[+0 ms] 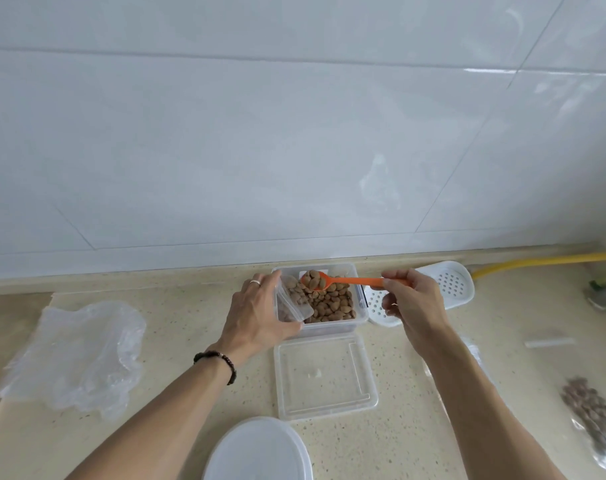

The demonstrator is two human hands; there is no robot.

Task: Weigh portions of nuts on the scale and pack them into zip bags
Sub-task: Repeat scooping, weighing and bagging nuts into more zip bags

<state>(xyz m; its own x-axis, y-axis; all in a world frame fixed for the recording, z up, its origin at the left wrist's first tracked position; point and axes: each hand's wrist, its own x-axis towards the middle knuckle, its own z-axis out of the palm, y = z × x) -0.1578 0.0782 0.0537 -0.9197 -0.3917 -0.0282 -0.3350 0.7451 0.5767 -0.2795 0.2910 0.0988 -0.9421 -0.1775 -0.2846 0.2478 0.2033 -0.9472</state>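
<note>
No brand, label or writing can be read on anything here. The left hand (260, 311), with a pale ring on one finger and a dark bead bracelet (215, 362) at the wrist, curls round a small clear plastic zip bag (292, 301) and holds its mouth open over the near left corner of a clear rectangular plastic tub of brown nuts (331, 299). The bag already has some nuts in it, though the hand hides much of its lower part. The right hand (412, 303) pinches the handle end of an orange plastic spoon (343, 281) between thumb and fingers; the spoon's bowl, to the left of that hand, is heaped with nuts and sits above the tub, just beside the bag's mouth. Behind the right hand lies a white perforated plastic tray (450, 287), partly covered by it. Just below both hands, the tub's clear flat lid (325, 375) lies on the beige speckled countertop (177, 306). Left of the left forearm is a crumpled heap of clear plastic bags (76, 355). A round white plastic lid (260, 452) is cut off by the bottom edge. Far right of the right arm, a filled clear bag of nuts (592, 417) is blurred and cut off, and a yellow hose (536, 261) runs along the wall. The scale cannot be made out.
</note>
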